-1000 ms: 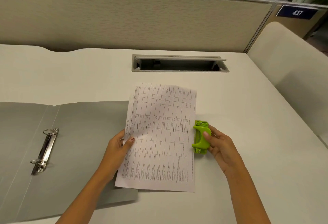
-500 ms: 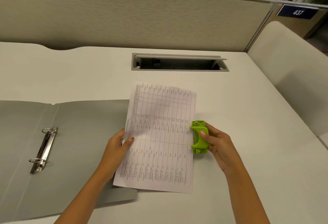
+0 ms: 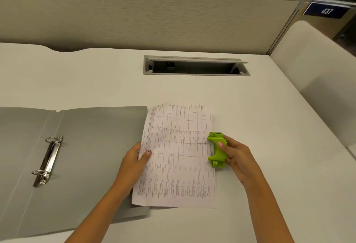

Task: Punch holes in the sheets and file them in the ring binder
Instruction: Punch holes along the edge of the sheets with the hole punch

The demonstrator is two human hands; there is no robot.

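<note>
A: At the right-hand long edge of the sheet [image 3: 178,156], what did the right hand [image 3: 238,158] have in its grip?

B: The green hole punch [image 3: 217,149]. Fingers were curled behind it and the thumb lay on top of its lever, closed round the tool. Over the last second the punch had crept leftward, so that its mouth now sat on the paper's margin, about midway along that edge, where earlier it stood just beside the edge.

A: And the other hand?

B: The left hand [image 3: 135,160] pinched the opposite long edge, thumb on top of the print, the rest of the fingers underneath. It had barely shifted, though the whole sheet had slid a little.

A: So was the hole made?

B: I could not tell; no holes showed anywhere on the paper. My judgement was that the punch had only just been seated and the squeeze was still to come. How deep the edge sat in the slot was hidden by the tool.

A: Where was the binder?

B: The grey ring binder [image 3: 77,146] lay open on the left of the counter [image 3: 269,127], its near right corner under the sheet's near left corner, the metal rings [image 3: 47,160] closed and empty, well apart from the punch.

A: Meaning?

B: Filing was still ahead; alignment looked like the thing to watch.
</note>
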